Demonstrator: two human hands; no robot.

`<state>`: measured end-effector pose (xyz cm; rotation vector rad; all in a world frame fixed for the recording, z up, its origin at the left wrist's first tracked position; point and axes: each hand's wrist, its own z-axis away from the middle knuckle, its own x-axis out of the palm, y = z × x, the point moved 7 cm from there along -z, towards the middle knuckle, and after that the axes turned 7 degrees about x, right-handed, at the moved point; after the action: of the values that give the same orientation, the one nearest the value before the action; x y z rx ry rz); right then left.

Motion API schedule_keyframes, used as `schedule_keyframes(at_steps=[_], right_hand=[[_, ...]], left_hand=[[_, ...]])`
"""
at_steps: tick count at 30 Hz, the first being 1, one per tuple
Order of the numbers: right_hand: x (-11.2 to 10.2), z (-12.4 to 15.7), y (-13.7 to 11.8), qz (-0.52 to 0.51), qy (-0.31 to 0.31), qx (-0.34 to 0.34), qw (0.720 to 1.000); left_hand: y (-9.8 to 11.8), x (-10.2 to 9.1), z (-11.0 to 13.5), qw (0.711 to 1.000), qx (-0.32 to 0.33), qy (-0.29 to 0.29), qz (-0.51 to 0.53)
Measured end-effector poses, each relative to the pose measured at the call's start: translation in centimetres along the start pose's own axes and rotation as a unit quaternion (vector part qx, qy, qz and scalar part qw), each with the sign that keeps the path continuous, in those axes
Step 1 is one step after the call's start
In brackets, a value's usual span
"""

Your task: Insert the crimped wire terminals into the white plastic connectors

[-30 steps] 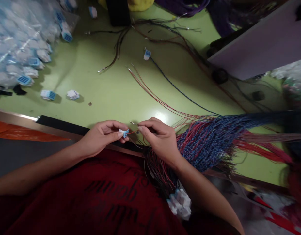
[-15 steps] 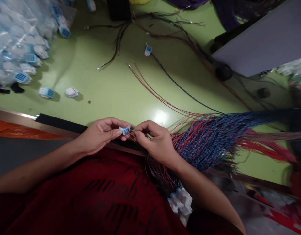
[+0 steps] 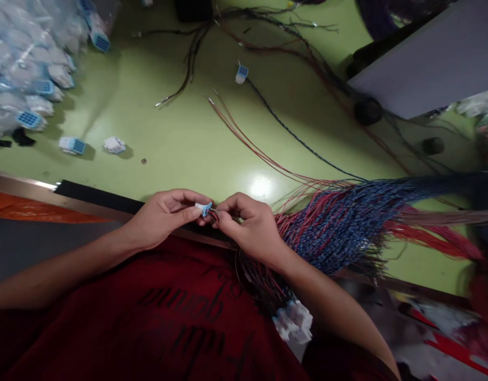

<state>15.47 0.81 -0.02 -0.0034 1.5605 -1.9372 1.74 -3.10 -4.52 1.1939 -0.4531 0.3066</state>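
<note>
My left hand (image 3: 164,218) pinches a small white and blue wire connector (image 3: 204,208) between thumb and fingers, close to the table's front edge. Its blue face is turned toward my right hand (image 3: 247,221). That hand is closed on thin wires (image 3: 214,214), whose ends meet the blue face; how deep they sit cannot be made out. Beyond my right hand lies a thick bundle of blue and red wires (image 3: 335,227). One connector (image 3: 242,74) on a twisted dark blue wire rests farther back, near several loose red wires (image 3: 244,138).
Two loose connectors, one blue-faced (image 3: 72,145) and one white (image 3: 114,145), lie at the left. A clear bag of connectors (image 3: 25,63) fills the back left. Dark wires (image 3: 196,47) spread at the back. A grey panel (image 3: 422,63) stands at the right. Finished-looking connectors (image 3: 294,321) hang below my right forearm.
The connector in my left hand has turned, so less of its blue face shows. My right fingers stay close against it. The whole view has shifted slightly.
</note>
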Motion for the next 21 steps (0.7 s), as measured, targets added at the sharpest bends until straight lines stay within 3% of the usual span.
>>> schedule_keyframes(at_steps=[14, 21], right_hand=[[0.8, -0.35, -0.18, -0.039, -0.008, -0.023, 0.999], [0.88, -0.42, 0.73, -0.06, -0.033, 0.027, 0.997]], left_hand=[[-0.09, 0.04, 0.0, 0.999, 0.028, -0.016, -0.026], [-0.12, -0.1, 0.14, 1.0, 0.012, 0.011, -0.007]])
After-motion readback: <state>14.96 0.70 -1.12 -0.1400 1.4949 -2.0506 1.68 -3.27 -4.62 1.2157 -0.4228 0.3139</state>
